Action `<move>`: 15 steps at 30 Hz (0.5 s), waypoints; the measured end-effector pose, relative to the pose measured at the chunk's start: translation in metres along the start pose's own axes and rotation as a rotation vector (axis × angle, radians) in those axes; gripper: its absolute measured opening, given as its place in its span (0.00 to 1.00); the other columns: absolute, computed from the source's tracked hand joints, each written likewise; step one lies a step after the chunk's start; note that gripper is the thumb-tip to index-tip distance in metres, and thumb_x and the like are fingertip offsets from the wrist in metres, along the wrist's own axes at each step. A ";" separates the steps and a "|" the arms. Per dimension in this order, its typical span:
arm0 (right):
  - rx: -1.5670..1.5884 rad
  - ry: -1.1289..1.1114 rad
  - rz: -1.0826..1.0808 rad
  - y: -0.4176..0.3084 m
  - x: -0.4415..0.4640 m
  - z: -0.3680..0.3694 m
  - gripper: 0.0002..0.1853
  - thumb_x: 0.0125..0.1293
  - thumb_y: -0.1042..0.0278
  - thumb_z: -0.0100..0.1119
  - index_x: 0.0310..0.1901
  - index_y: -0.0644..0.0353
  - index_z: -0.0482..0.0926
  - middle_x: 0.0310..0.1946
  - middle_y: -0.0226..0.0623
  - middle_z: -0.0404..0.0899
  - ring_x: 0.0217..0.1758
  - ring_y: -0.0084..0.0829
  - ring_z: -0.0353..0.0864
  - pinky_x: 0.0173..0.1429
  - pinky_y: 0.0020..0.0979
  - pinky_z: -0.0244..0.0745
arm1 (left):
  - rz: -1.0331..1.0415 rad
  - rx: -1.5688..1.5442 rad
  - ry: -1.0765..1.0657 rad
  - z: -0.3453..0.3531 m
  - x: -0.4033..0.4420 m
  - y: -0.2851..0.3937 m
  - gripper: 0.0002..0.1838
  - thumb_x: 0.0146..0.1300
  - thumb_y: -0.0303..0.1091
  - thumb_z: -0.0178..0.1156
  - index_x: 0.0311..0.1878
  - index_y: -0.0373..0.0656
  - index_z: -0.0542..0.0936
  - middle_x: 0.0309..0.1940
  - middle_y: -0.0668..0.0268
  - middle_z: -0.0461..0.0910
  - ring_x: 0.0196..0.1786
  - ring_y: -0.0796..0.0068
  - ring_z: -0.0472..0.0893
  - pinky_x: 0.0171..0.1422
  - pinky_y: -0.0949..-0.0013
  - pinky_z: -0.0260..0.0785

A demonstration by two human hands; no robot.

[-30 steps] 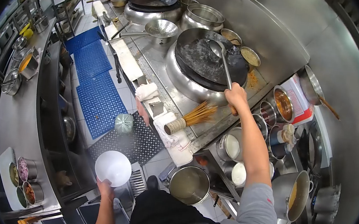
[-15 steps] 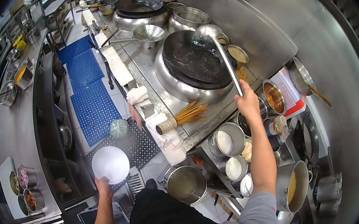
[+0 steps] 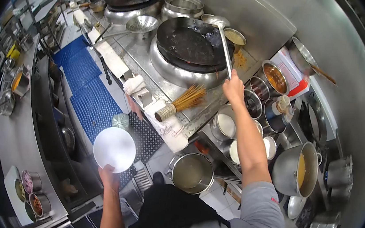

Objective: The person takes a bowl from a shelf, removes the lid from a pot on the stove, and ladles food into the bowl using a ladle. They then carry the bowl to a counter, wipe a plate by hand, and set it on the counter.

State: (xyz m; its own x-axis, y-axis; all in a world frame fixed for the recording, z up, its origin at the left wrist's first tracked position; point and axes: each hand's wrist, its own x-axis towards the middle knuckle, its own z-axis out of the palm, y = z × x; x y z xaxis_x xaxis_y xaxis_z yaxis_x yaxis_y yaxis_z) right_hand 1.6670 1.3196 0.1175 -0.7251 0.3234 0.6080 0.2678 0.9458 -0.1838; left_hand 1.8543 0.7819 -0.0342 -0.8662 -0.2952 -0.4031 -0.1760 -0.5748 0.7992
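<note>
My right hand (image 3: 234, 89) grips the long metal handle of a ladle (image 3: 225, 47). The ladle's bowl is at the back edge of the stove, just behind the black wok (image 3: 193, 44) and beside a round metal container (image 3: 235, 38); whether it dips into anything cannot be made out. Low on the left, my left hand (image 3: 108, 175) holds a white bowl (image 3: 115, 148) by its near rim, thumb on the edge. Haze blurs the bowl's inside. A bamboo wok brush (image 3: 181, 103) lies on the stove's front ledge between my hands.
Steel pots of white contents (image 3: 225, 125) stand under my right forearm, near a pot of reddish-brown liquid (image 3: 275, 77) and a large pot (image 3: 294, 168). A bucket of cloudy water (image 3: 192, 173) stands before me. A steel counter (image 3: 15, 136) runs along the left.
My right hand has moved the ladle so its bowl shifts from over the wok's back rim to behind the wok. The white bowl stays in my left hand. The view has shifted slightly.
</note>
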 end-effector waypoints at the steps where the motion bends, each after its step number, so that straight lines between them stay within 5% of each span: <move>1: 0.429 -0.288 0.259 -0.010 0.009 -0.028 0.11 0.69 0.65 0.63 0.47 0.60 0.77 0.23 0.30 0.75 0.19 0.22 0.74 0.17 0.29 0.68 | 0.014 -0.022 0.000 0.006 -0.002 0.001 0.44 0.37 0.19 0.47 0.68 0.28 0.64 0.59 0.47 0.75 0.60 0.46 0.78 0.64 0.48 0.77; 3: 1.167 -0.694 0.575 -0.010 0.021 -0.079 0.09 0.69 0.67 0.63 0.45 0.60 0.78 0.23 0.30 0.75 0.17 0.23 0.73 0.16 0.29 0.66 | 0.005 -0.066 -0.049 0.025 -0.026 0.011 0.39 0.41 0.17 0.47 0.66 0.26 0.67 0.58 0.50 0.75 0.61 0.53 0.76 0.69 0.55 0.68; 4: 1.137 -0.665 0.620 -0.002 0.019 -0.085 0.10 0.68 0.67 0.63 0.47 0.61 0.78 0.26 0.36 0.79 0.19 0.30 0.78 0.19 0.33 0.72 | 0.000 -0.071 -0.033 0.028 -0.036 0.006 0.39 0.41 0.17 0.46 0.66 0.26 0.67 0.58 0.50 0.74 0.61 0.53 0.76 0.69 0.55 0.68; 6: -0.008 -0.070 0.006 0.005 -0.005 -0.061 0.15 0.69 0.64 0.62 0.54 0.60 0.77 0.22 0.32 0.75 0.22 0.25 0.78 0.20 0.31 0.70 | 0.013 -0.057 -0.035 0.035 -0.044 0.010 0.39 0.41 0.17 0.46 0.66 0.25 0.67 0.58 0.50 0.74 0.61 0.52 0.76 0.69 0.55 0.68; 7: 0.213 -0.059 0.026 0.019 -0.006 -0.060 0.22 0.68 0.64 0.63 0.62 0.59 0.74 0.24 0.34 0.77 0.23 0.26 0.79 0.21 0.33 0.71 | 0.005 -0.036 -0.035 0.035 -0.048 0.007 0.38 0.42 0.18 0.47 0.65 0.25 0.67 0.57 0.51 0.74 0.60 0.52 0.77 0.68 0.55 0.69; 8: 0.701 -0.379 0.405 -0.005 -0.011 -0.114 0.24 0.69 0.65 0.61 0.65 0.57 0.73 0.24 0.32 0.77 0.20 0.24 0.77 0.20 0.31 0.71 | 0.014 -0.044 -0.046 0.043 -0.058 0.006 0.38 0.42 0.19 0.48 0.65 0.24 0.67 0.57 0.51 0.75 0.60 0.53 0.77 0.68 0.55 0.69; 10: 1.180 -0.454 0.603 -0.004 -0.040 -0.175 0.23 0.70 0.67 0.60 0.65 0.56 0.72 0.22 0.29 0.74 0.17 0.23 0.75 0.20 0.28 0.71 | 0.032 -0.061 -0.059 0.057 -0.088 0.005 0.38 0.43 0.21 0.49 0.65 0.24 0.67 0.57 0.51 0.75 0.60 0.53 0.77 0.67 0.54 0.70; 11: 1.327 -0.454 0.605 0.003 -0.060 -0.199 0.21 0.69 0.69 0.59 0.63 0.56 0.72 0.23 0.27 0.73 0.16 0.22 0.74 0.20 0.28 0.71 | 0.051 -0.055 -0.105 0.045 -0.084 -0.009 0.40 0.41 0.23 0.50 0.66 0.28 0.67 0.57 0.51 0.77 0.58 0.50 0.80 0.57 0.51 0.80; 12: 1.466 -0.429 0.618 0.017 -0.086 -0.226 0.20 0.69 0.70 0.58 0.62 0.56 0.72 0.23 0.26 0.73 0.16 0.21 0.72 0.19 0.27 0.72 | 0.019 -0.059 -0.129 0.034 -0.089 -0.021 0.38 0.46 0.26 0.54 0.67 0.27 0.67 0.60 0.52 0.75 0.61 0.53 0.78 0.68 0.53 0.70; 15: 1.737 -0.403 0.669 0.048 -0.162 -0.300 0.18 0.68 0.73 0.57 0.59 0.60 0.71 0.23 0.27 0.72 0.15 0.21 0.71 0.17 0.27 0.71 | 0.003 -0.150 -0.164 0.073 -0.146 -0.022 0.41 0.49 0.31 0.58 0.71 0.32 0.63 0.62 0.50 0.74 0.59 0.48 0.80 0.53 0.48 0.82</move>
State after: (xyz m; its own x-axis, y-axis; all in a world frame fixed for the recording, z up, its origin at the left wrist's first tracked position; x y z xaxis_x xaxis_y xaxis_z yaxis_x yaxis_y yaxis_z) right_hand 1.9879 1.3037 0.2419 -0.9397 0.3410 -0.0250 -0.1291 -0.4214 -0.8976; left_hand 1.9506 0.8932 0.0401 -0.9333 -0.1757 -0.3132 -0.1125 -0.6850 0.7197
